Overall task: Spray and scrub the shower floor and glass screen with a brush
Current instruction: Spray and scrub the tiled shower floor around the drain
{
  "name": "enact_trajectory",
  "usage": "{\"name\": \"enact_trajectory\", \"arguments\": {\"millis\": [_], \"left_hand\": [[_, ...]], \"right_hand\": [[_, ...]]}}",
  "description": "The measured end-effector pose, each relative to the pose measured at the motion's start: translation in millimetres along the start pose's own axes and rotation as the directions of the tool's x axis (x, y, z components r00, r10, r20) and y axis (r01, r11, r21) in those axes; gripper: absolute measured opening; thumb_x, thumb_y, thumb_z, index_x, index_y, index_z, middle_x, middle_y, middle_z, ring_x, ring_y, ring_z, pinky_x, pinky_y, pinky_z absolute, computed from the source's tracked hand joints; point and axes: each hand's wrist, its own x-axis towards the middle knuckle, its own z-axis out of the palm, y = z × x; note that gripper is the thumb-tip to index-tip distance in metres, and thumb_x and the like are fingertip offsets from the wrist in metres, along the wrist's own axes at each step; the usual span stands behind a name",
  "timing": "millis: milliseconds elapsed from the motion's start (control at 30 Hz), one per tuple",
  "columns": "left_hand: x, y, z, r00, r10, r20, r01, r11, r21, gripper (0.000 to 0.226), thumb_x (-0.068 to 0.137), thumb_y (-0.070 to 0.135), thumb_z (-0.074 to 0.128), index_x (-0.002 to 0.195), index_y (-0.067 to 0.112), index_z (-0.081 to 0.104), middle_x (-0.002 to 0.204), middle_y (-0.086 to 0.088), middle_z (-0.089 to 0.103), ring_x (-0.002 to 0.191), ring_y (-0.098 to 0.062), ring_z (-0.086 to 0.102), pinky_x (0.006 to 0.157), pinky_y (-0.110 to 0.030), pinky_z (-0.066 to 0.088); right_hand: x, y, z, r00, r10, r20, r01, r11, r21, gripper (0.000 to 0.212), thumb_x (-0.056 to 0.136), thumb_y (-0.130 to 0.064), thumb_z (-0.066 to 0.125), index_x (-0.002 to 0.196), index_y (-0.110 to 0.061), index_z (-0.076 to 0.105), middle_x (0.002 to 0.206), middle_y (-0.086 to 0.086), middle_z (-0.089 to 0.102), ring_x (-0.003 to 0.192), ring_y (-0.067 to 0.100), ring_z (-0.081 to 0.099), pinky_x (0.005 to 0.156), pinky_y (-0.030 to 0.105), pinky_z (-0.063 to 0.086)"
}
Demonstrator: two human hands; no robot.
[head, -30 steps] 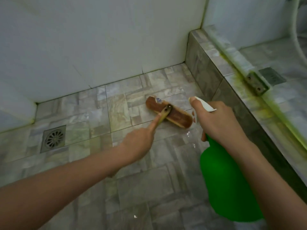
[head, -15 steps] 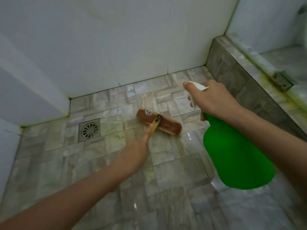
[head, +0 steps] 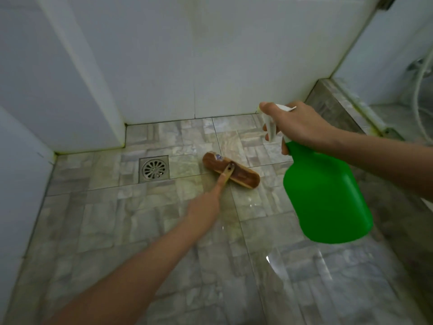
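- Grasping the handle of the brush (head: 230, 173) with the left hand (head: 203, 209), the index finger lying straight along the handle toward the head and the other fingers curling under it
- Keeping the brown wooden brush head flat on the shower floor (head: 117, 219), near the back wall, slanting from upper left to lower right
- Sitting just to the right of the square metal drain (head: 154, 168), close to it but apart
- Holding the spray bottle (head: 325, 195) up off the floor in the right hand (head: 297, 124), to the right of the brush and well above the tiles
- Clenching round the white spray head (head: 271, 127), one digit stretching along its top toward the nozzle and the lower fingers wrapping the trigger and the neck
- Hanging the green bottle body down and to the right below the wrist, the nozzle pointing left
- Showing a wet, glossy sheen on the grey-beige tiles at lower right, below the bottle
- Meeting the white wall (head: 187, 66) at the back, with a yellow-green tint along the grout line at the left corner
- Rising at the right edge into a tiled kerb (head: 332, 106), stained yellow-green along its top, with a pale hose (head: 421, 90) hanging beyond it
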Motion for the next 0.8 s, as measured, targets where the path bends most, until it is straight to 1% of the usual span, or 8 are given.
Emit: {"name": "enact_trajectory", "arguments": {"millis": [100,233,300,367,467,600,667,800], "left_hand": [[47,-24,-36,0.999,-0.028,-0.022,0.027,0.999,-0.040,0.069,0.098,0.012,0.029,0.146,0.046,-0.007,0.088,-0.016,0.060,0.066,-0.027,0.055,0.060,-0.037,0.041],[60,-21,-53,0.992,-0.123,0.003,0.123,0.986,-0.114,0.078,0.093,0.008,0.036,0.148,0.038,-0.010,0.104,-0.022,0.060,0.074,-0.029,0.055,0.064,-0.037,0.041],[30,2,-41,0.994,-0.098,0.052,0.105,0.983,-0.152,0.079,0.093,0.006,0.034,0.148,0.040,-0.012,0.102,-0.020,0.060,0.076,-0.029,0.058,0.064,-0.036,0.043],[-22,31,-18,0.995,-0.028,0.092,0.046,0.978,-0.202,0.084,0.092,0.005,0.035,0.144,0.047,-0.015,0.085,-0.013,0.057,0.062,-0.021,0.055,0.053,-0.033,0.040],[-113,75,15,0.975,0.058,0.214,0.007,0.956,-0.292,0.082,0.096,0.009,0.033,0.139,0.056,-0.018,0.070,-0.001,0.049,0.055,-0.015,0.049,0.048,-0.028,0.036],[-164,99,34,0.931,0.049,0.361,0.029,0.978,-0.208,0.087,0.099,0.017,0.034,0.116,0.060,-0.039,0.098,-0.016,0.063,0.081,-0.030,0.061,0.067,-0.037,0.042],[-158,90,36,0.958,0.009,0.287,0.044,0.983,-0.176,0.084,0.099,0.017,0.035,0.129,0.056,-0.033,0.097,-0.016,0.065,0.082,-0.031,0.064,0.066,-0.038,0.046],[-115,39,17,0.984,-0.179,0.009,0.177,0.967,-0.181,0.079,0.097,0.010,0.032,0.140,0.053,-0.019,0.075,-0.004,0.057,0.057,-0.016,0.056,0.047,-0.028,0.038]], "right_hand": [[-1,-7,5,1.000,-0.017,0.023,0.018,0.999,-0.044,0.060,0.101,-0.048,0.045,0.095,0.007,0.069,0.031,-0.007,0.053,0.022,0.010,0.048,0.028,0.010,0.029],[1,-1,11,0.994,-0.026,0.104,0.041,0.987,-0.153,0.061,0.099,-0.053,0.043,0.090,0.001,0.070,0.050,0.000,0.068,0.028,0.013,0.054,0.034,0.015,0.038],[5,4,15,0.991,-0.027,0.135,0.052,0.981,-0.186,0.062,0.095,-0.058,0.045,0.092,-0.002,0.069,0.072,0.005,0.076,0.034,0.017,0.059,0.045,0.022,0.044],[5,8,20,0.985,-0.031,0.169,0.066,0.976,-0.206,0.060,0.094,-0.060,0.047,0.092,-0.004,0.068,0.078,0.004,0.077,0.037,0.018,0.061,0.048,0.025,0.047],[2,19,29,0.981,-0.027,0.191,0.069,0.975,-0.213,0.049,0.097,-0.053,0.050,0.079,-0.009,0.062,0.072,0.004,0.070,0.042,0.020,0.057,0.033,0.013,0.041],[0,45,37,0.972,-0.060,0.229,0.092,0.987,-0.133,0.057,0.097,-0.054,0.049,0.088,-0.001,0.069,0.083,0.011,0.076,0.031,0.016,0.056,0.038,0.018,0.044],[0,57,38,0.973,-0.060,0.223,0.088,0.989,-0.118,0.059,0.097,-0.054,0.048,0.088,0.000,0.071,0.081,0.011,0.076,0.032,0.016,0.057,0.038,0.018,0.044],[-1,63,49,0.954,-0.048,0.295,0.075,0.994,-0.079,0.056,0.096,-0.055,0.050,0.087,-0.003,0.070,0.086,0.010,0.077,0.034,0.017,0.056,0.045,0.024,0.047]]}}
